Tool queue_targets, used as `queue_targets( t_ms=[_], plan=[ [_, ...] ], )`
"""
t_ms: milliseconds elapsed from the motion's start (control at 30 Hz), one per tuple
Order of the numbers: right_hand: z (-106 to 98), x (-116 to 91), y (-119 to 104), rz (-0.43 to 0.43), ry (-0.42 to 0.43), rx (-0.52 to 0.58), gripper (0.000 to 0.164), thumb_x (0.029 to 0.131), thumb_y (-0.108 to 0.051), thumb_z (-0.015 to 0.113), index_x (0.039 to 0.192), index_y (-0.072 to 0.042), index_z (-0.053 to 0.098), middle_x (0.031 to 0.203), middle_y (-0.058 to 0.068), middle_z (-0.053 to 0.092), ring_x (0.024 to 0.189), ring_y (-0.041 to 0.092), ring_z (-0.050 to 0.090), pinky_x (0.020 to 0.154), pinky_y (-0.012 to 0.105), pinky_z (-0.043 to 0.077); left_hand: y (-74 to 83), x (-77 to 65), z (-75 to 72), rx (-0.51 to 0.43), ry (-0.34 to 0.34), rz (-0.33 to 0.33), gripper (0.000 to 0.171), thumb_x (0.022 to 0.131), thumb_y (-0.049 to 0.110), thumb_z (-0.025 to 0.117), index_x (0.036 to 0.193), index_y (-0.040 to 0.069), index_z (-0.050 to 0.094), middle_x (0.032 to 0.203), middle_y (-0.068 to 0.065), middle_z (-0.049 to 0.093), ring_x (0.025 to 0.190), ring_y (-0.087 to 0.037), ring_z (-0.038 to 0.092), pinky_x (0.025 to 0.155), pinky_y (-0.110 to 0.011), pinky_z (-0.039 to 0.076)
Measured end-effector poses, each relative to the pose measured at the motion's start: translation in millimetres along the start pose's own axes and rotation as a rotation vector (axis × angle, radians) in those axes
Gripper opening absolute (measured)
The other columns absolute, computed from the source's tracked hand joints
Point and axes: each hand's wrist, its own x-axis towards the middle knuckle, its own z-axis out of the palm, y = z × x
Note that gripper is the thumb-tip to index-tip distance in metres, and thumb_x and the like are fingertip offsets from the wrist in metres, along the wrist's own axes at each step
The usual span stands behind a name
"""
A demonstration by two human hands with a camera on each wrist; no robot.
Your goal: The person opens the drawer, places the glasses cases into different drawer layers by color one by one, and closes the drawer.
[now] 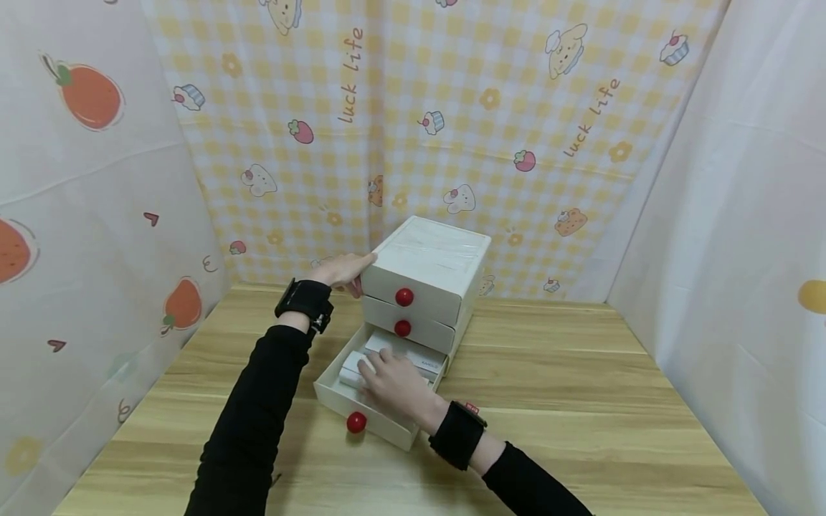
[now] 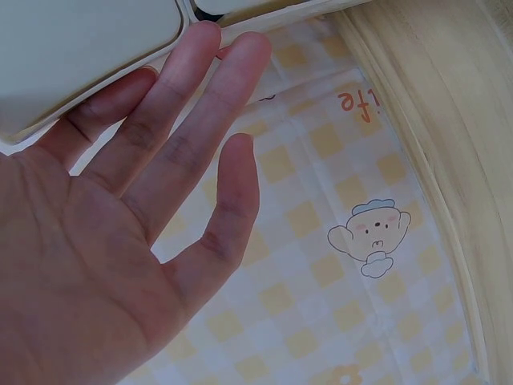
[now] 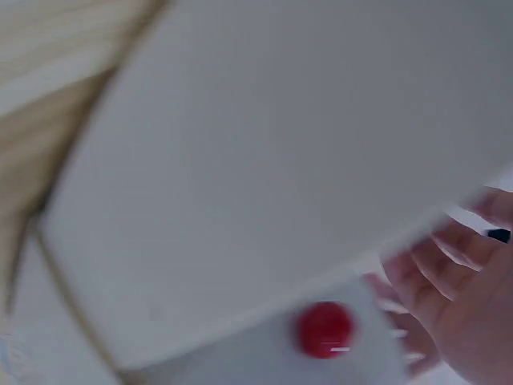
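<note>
A small booth of hanging cloth, yellow check with cartoon cakes at the back [image 1: 452, 107] and white with orange fruit prints on the left, closes in a pale wooden table [image 1: 581, 401]. Near the back of the table stands a white three-drawer chest [image 1: 429, 269] with red knobs; its bottom drawer [image 1: 361, 401] is pulled out toward the person, its long axis running from the chest front to the near edge. Inside lie white boxes [image 1: 413, 356], directly beneath and just ahead of the right hand [image 1: 393, 383], which is by far the nearer hand. That hand reaches down into the drawer with fingers spread over the boxes; whether it pinches one or merely rests on them I cannot tell, as the right wrist view is blurred. The left hand [image 1: 342, 272] lies well apart, up at the chest's top left corner, fingers straight and flat against its side, steadying it.
</note>
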Motion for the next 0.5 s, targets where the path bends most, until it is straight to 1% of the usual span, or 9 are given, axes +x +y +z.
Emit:
queue_targets(
  t_ms=[100,200,267,333,500],
  plan=[
    [-16,0,-13,-0.087,0.069,-0.042,0.037,0.094,-0.046,0.05,0.116,-0.018,0.061,0.108,-0.005,0.064,0.091,0.009,0.06,0.072,0.021,0.051,-1.1,0.4,-0.3,0.0,-0.001,-0.004,0.069,0.097,0.057,0.018,0.103,0.005,0.062,0.083,-0.01,0.073,0.073,-0.014,0.07,0.067,-0.03,0.044],
    [-25,-2,-30,-0.181,0.106,-0.105,0.027,0.096,-0.035,0.049,0.113,-0.019,0.063,0.105,-0.007,0.062,0.088,0.006,0.059,0.072,0.018,0.05,-2.2,1.3,0.2,-0.006,-0.001,-0.003,0.069,0.096,0.058,0.018,0.103,0.005,0.062,0.083,-0.009,0.072,0.074,-0.014,0.071,0.068,-0.031,0.043],
    [-28,-5,-40,-0.24,0.105,-0.15,0.022,0.096,-0.028,0.05,0.111,-0.02,0.065,0.103,-0.008,0.06,0.088,0.005,0.058,0.069,0.017,0.049,-2.4,1.6,0.8,-0.015,0.003,0.0,0.07,0.096,0.058,0.018,0.103,0.005,0.062,0.083,-0.01,0.072,0.074,-0.015,0.07,0.069,-0.031,0.043],
    [-27,-6,-49,-0.276,0.088,-0.182,0.021,0.096,-0.025,0.05,0.11,-0.021,0.066,0.1,-0.008,0.058,0.089,0.005,0.057,0.069,0.017,0.048,-2.1,1.3,1.2,-0.029,0.011,0.001,0.069,0.095,0.058,0.018,0.104,0.005,0.062,0.083,-0.01,0.072,0.073,-0.015,0.07,0.07,-0.031,0.043],
    [-16,-8,-58,-0.307,0.021,-0.227,0.021,0.092,-0.028,0.054,0.107,-0.024,0.068,0.103,-0.006,0.059,0.095,0.007,0.057,0.071,0.019,0.048,-1.2,0.9,1.8,-0.041,0.02,0.002,0.069,0.095,0.058,0.019,0.101,0.006,0.064,0.081,-0.01,0.072,0.071,-0.016,0.069,0.071,-0.031,0.043]
  ],
)
